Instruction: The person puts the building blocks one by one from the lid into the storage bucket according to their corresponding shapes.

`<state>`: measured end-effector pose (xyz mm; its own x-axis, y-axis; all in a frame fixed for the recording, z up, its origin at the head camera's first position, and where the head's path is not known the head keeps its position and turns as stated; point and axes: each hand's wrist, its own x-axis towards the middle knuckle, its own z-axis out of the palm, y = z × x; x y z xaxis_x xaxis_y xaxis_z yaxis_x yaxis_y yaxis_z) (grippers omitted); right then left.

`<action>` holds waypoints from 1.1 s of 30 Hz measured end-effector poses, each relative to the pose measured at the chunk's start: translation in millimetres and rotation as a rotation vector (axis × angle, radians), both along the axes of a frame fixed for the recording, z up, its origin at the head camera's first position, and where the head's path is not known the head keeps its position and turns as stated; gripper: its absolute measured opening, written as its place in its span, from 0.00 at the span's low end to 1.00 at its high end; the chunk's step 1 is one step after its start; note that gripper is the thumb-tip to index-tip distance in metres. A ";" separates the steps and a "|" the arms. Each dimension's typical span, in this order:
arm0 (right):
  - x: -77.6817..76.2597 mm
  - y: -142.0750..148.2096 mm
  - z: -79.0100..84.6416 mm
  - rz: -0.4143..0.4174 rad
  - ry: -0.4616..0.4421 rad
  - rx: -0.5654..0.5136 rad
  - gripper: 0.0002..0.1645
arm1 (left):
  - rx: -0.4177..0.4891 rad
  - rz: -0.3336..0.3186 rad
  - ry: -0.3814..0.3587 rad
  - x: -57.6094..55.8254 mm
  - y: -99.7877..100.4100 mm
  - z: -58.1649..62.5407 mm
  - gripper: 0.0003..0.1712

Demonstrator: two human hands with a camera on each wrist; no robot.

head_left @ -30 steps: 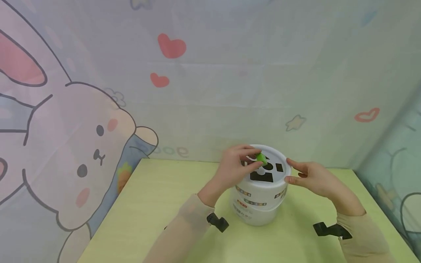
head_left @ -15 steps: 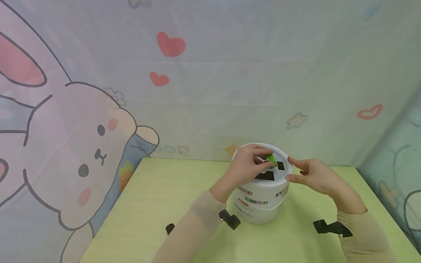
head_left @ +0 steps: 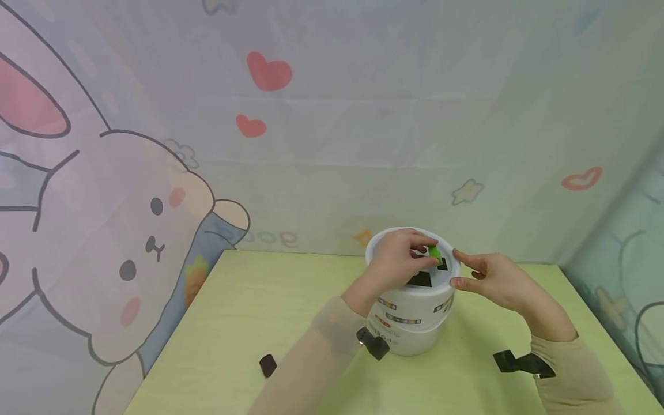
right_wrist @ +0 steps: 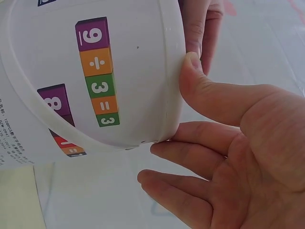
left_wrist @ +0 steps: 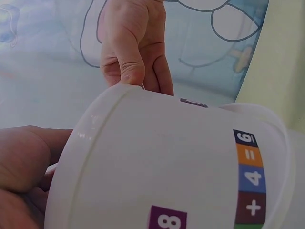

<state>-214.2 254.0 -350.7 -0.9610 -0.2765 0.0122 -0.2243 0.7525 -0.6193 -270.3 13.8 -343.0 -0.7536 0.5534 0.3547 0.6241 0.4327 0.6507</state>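
Observation:
A white plastic bucket [head_left: 412,340] printed with coloured number sums stands on the table. Dark shaped holes show in its white lid [head_left: 385,239]. My left hand [head_left: 396,259] pinches a small green block [head_left: 434,253] between thumb and fingers, close over a rectangular hole [head_left: 442,264] on the lid's right side. Its palm covers other holes. With thumb and index finger, my right hand [head_left: 495,280] holds the bucket's right rim; the right wrist view shows the other fingers [right_wrist: 178,191] spread loosely below. In the left wrist view the block is hidden behind the lid.
A short dark cylinder [head_left: 267,365] lies on the pale green table [head_left: 259,300], beside my left sleeve. Behind the table hangs a cloth backdrop [head_left: 332,173] with a rabbit and hearts. A dark cable [head_left: 640,334] hangs at the right.
My left hand has moved right across the lid with the green block, from near its centre to the rectangular hole. The dark cylinder has come into view. My right hand stays at the rim.

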 end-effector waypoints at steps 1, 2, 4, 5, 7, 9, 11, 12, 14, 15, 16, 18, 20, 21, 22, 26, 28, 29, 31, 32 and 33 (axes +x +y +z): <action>0.3 -0.2 0.2 -0.002 -0.001 -0.002 0.49 | 0.000 0.005 -0.011 0.3 0.7 0.8 0.22; 0.8 -0.5 0.5 -0.004 0.000 -0.005 0.49 | -0.002 0.011 -0.021 0.3 1.5 1.7 0.22; 1.4 -0.9 1.0 -0.006 0.006 -0.005 0.49 | -0.007 0.026 -0.038 0.5 3.1 3.2 0.22; 1.6 -1.2 1.2 -0.003 0.009 -0.006 0.49 | -0.010 0.033 -0.043 0.4 3.9 3.8 0.21; 1.6 -1.8 1.1 -0.003 0.014 -0.008 0.49 | -0.019 0.040 -0.041 0.0 5.4 4.9 0.21; 1.3 -2.1 0.7 0.000 0.017 -0.008 0.49 | -0.031 0.047 -0.033 -0.7 6.7 5.4 0.21; 0.8 -2.5 -0.2 0.004 0.018 -0.013 0.49 | -0.037 0.051 -0.029 -1.5 7.7 5.4 0.20; 0.5 -2.7 -0.6 0.005 0.020 -0.015 0.49 | -0.039 0.056 -0.031 -1.8 8.2 5.2 0.20; 0.1 -3.3 -1.5 0.011 0.021 -0.019 0.48 | -0.048 0.064 -0.035 -2.5 8.6 3.8 0.20; -0.1 -3.8 -2.1 0.015 0.021 -0.022 0.48 | -0.054 0.070 -0.038 -2.5 8.6 3.1 0.19; -0.3 -4.3 -2.6 0.017 0.020 -0.026 0.48 | -0.056 0.071 -0.041 -2.4 8.6 2.5 0.19; -0.4 -4.9 -3.3 0.019 0.018 -0.029 0.48 | -0.070 0.073 -0.044 -2.3 8.6 1.1 0.19; -0.6 -5.2 -3.8 0.018 0.013 -0.032 0.48 | -0.091 0.074 -0.037 -2.3 8.7 0.2 0.19; -0.9 -5.4 -4.0 0.018 0.015 -0.033 0.48 | -0.101 0.074 -0.032 -2.4 9.0 -0.1 0.19; -1.0 -5.4 -4.0 0.017 0.016 -0.032 0.48 | -0.111 0.074 -0.028 -2.8 9.5 -0.4 0.19; -1.6 -5.2 -4.0 0.018 0.028 -0.038 0.48 | -0.148 0.077 -0.008 -4.1 11.5 -0.5 0.19; -2.0 -4.9 -4.0 0.019 0.033 -0.037 0.48 | -0.161 0.080 -0.003 -4.7 12.2 0.0 0.19; -2.3 -4.8 -4.1 0.020 0.035 -0.037 0.48 | -0.167 0.079 0.003 -4.9 12.3 0.3 0.19; -2.5 -4.6 -4.2 0.019 0.036 -0.033 0.48 | -0.178 0.081 0.012 -5.3 12.6 0.9 0.19; -2.6 -4.6 -4.4 0.018 0.036 -0.032 0.48 | -0.181 0.079 0.015 -5.2 12.4 0.9 0.19; -2.7 -4.8 -4.6 0.017 0.036 -0.033 0.48 | -0.182 0.079 0.018 -5.3 12.3 0.8 0.19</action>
<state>-217.0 249.2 -355.3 -0.9550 -0.2912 0.0560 -0.2592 0.7279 -0.6349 -275.6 26.0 -342.2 -0.7916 0.5494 0.2674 0.5943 0.5902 0.5464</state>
